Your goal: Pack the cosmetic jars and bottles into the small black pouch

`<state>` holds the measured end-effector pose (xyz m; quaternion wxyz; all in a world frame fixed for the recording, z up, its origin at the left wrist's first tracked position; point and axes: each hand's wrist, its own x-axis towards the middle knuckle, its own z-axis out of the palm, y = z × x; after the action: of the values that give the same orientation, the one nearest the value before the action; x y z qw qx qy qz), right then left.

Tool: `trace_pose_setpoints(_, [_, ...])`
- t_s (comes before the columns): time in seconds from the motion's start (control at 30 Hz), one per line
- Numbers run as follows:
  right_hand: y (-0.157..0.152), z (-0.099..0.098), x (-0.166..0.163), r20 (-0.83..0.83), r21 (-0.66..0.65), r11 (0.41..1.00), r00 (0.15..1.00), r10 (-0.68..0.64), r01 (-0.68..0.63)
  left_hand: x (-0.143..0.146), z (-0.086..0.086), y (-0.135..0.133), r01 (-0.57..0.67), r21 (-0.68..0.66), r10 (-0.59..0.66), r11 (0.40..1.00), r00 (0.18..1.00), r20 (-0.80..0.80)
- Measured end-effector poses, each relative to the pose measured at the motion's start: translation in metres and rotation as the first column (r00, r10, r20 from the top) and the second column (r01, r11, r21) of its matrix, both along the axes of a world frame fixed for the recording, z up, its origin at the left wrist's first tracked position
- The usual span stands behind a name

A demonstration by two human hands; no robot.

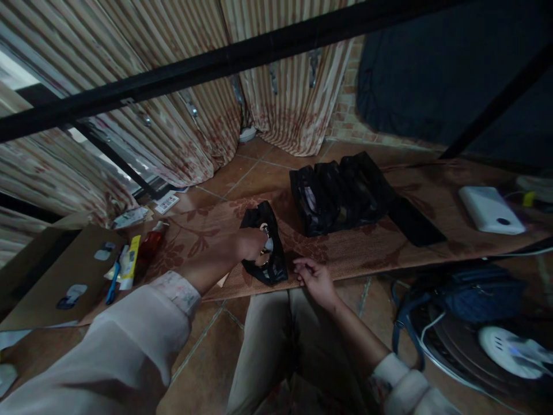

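A small black pouch (276, 266) lies on the cloth-covered bench right in front of my lap. My left hand (251, 244) reaches into its opening from the left, and the fingers are mostly hidden there. Beside those fingers a pale, shiny item with gold-coloured edges (268, 245) shows; whether the hand grips it is unclear. My right hand (317, 280) is just right of the pouch near the bench edge, fingers loosely bent and apart with nothing in them. Behind it stands a larger black organizer bag (337, 196) with several compartments and a flap spread to the right.
At the left sit a cardboard box (88, 259), a yellow-and-white tube (131, 262), a blue toothbrush-like item (113, 282) and a reddish bottle (154, 236). A white device (491, 210) rests on the bench's right. Below are a blue bag (484, 294) and a white power strip (510, 349) with cables.
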<state>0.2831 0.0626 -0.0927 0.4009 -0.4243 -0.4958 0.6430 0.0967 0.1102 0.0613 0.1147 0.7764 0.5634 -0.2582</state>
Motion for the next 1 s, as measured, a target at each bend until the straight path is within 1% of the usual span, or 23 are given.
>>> trace_pose_setpoints(0.07, [0.0, 0.0, 0.0, 0.001, 0.004, 1.0, 1.0, -0.005, 0.005, -0.001, -0.006, -0.003, 0.041, -0.012, -0.041, 0.999, 0.999, -0.025])
trace_pose_setpoints(0.17, [0.0, 0.001, 0.0, 0.013, 0.006, 1.0, 1.0, -0.01, 0.01, -0.002, -0.017, -0.003, 0.06, -0.031, -0.061, 0.998, 0.998, -0.034])
trace_pose_setpoints(0.37, [0.0, 0.002, 0.001, 0.016, 0.0, 1.0, 1.0, -0.006, 0.006, -0.009, -0.04, 0.003, 0.082, 0.02, -0.083, 0.996, 0.995, 0.056])
trace_pose_setpoints(0.43, [0.0, 0.002, 0.001, 0.018, -0.006, 1.0, 1.0, -0.006, 0.006, -0.014, -0.044, 0.003, 0.073, 0.044, -0.077, 0.996, 0.993, 0.09])
trace_pose_setpoints(0.5, [0.001, 0.002, 0.001, 0.02, -0.001, 1.0, 1.0, -0.004, 0.004, -0.018, -0.044, 0.002, 0.075, 0.061, -0.082, 0.995, 0.989, 0.126])
trace_pose_setpoints(0.6, [0.001, 0.002, 0.001, 0.022, 0.008, 1.0, 1.0, -0.001, 0.001, -0.018, -0.035, 0.001, 0.12, 0.07, -0.129, 0.99, 0.982, 0.138])
trace_pose_setpoints(0.73, [0.0, 0.003, 0.0, 0.025, 0.002, 1.0, 0.999, -0.02, 0.02, -0.008, -0.008, 0.001, 0.138, 0.082, -0.145, 0.987, 0.986, 0.08])
trace_pose_setpoints(0.83, [0.0, 0.003, 0.001, 0.033, 0.005, 1.0, 0.999, -0.015, 0.015, -0.002, 0.011, 0.001, 0.128, 0.103, -0.136, 0.986, 0.988, 0.076])
trace_pose_setpoints(0.9, [0.0, 0.003, 0.001, 0.041, 0.012, 1.0, 0.999, -0.006, 0.005, 0.0, 0.018, -0.001, 0.108, 0.119, -0.118, 0.987, 0.989, 0.087])
trace_pose_setpoints(1.0, [0.0, 0.003, 0.002, 0.045, 0.015, 1.0, 0.999, 0.002, -0.002, 0.0, 0.019, -0.005, 0.079, 0.139, -0.095, 0.987, 0.989, 0.111])
